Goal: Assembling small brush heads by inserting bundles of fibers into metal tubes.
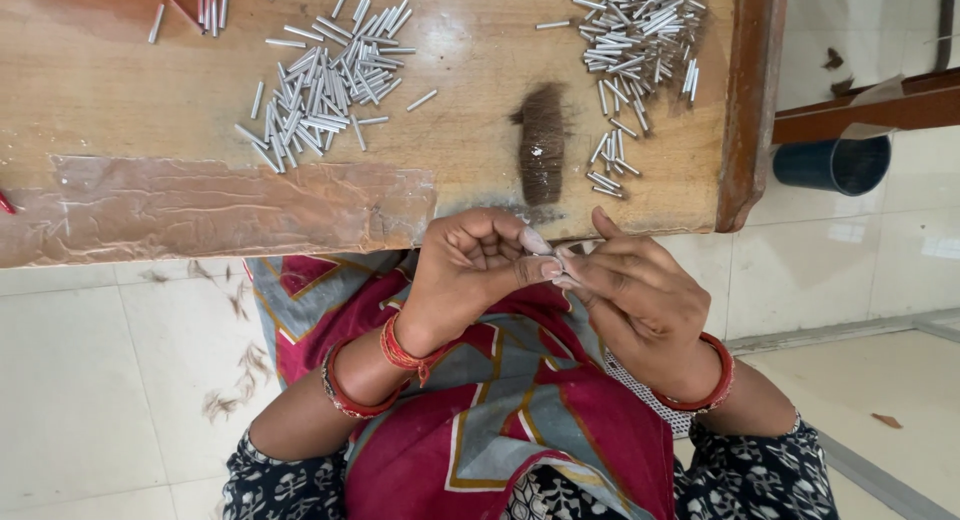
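My left hand and my right hand meet fingertip to fingertip just below the edge of the wooden table, over my lap. Both pinch a small pale piece between thumbs and forefingers; it is too small to identify. A tuft of brown hair lies on the table right above the hands. To its left is a spread pile of short silver metal tubes, and a second pile of metal tubes lies at the upper right.
A patch of clear tape covers the table's near edge at left. A dark blue bucket stands on the tiled floor at right under a wooden bar. Loose hair strands lie on the floor at left.
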